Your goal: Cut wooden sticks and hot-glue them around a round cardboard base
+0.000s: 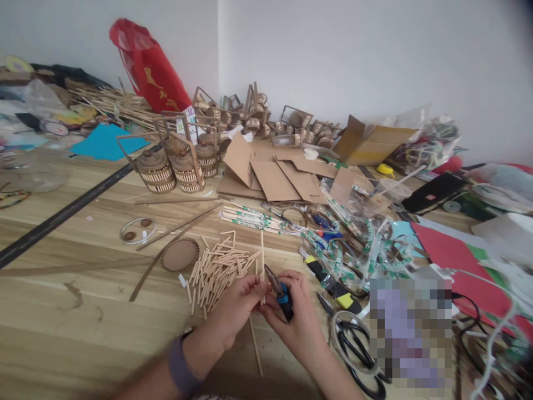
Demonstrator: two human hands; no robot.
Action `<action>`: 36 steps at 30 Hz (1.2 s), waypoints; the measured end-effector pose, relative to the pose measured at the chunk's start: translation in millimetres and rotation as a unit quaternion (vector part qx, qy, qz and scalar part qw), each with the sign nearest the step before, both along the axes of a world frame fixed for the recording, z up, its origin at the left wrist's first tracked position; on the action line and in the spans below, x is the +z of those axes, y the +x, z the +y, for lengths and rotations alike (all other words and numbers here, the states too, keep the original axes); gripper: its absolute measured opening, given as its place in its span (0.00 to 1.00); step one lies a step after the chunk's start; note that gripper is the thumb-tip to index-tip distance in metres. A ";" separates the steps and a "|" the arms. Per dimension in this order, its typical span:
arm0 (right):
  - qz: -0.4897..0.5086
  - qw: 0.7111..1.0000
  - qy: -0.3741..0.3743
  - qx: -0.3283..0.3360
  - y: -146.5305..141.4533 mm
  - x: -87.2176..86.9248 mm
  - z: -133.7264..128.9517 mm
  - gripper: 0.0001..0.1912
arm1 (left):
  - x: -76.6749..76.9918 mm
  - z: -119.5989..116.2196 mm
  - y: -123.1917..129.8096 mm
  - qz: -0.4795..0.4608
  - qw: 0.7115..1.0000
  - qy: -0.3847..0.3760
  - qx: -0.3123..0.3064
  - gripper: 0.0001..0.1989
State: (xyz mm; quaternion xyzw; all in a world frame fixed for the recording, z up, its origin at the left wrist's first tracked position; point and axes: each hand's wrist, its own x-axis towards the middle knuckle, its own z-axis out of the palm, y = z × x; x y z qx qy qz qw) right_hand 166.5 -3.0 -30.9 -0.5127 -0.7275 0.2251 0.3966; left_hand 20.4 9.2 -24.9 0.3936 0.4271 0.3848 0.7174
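Pinched in my left hand [239, 303] is a thin wooden stick [262, 250] that points away from me. My right hand [295, 308] is closed round a pair of pliers [281, 294] with blue and black handles, their jaws beside the stick. Both hands nearly touch at the fingertips. Just beyond my left hand lies a loose heap of short cut sticks [219, 272]. A longer stick [256, 347] lies on the table below my hands. Left of the heap rests a round cardboard disc [180, 254] with a dark scalloped rim.
Small lidded baskets with handles [156, 172] stand at the back left, near flat cardboard pieces [275, 178]. Black-handled scissors [353, 344], a yellow-and-black cutter [333, 283] and torn wrappers [366, 250] lie to the right. Packaged chopsticks [250, 218] lie ahead.
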 end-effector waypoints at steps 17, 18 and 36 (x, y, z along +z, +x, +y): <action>0.039 0.951 -0.295 0.080 44.3 42.2 -5.1 0.09 | 12.5 5.6 -20.3 0.089 0.991 0.071 -0.073 0.20; 0.037 0.943 -0.321 0.085 49.0 45.3 -6.4 0.10 | 14.8 5.7 -21.1 0.094 0.990 0.074 -0.077 0.20; 0.100 0.847 -0.499 0.151 33.3 57.5 0.6 0.19 | 17.2 0.9 -19.2 0.078 0.974 0.112 -0.180 0.15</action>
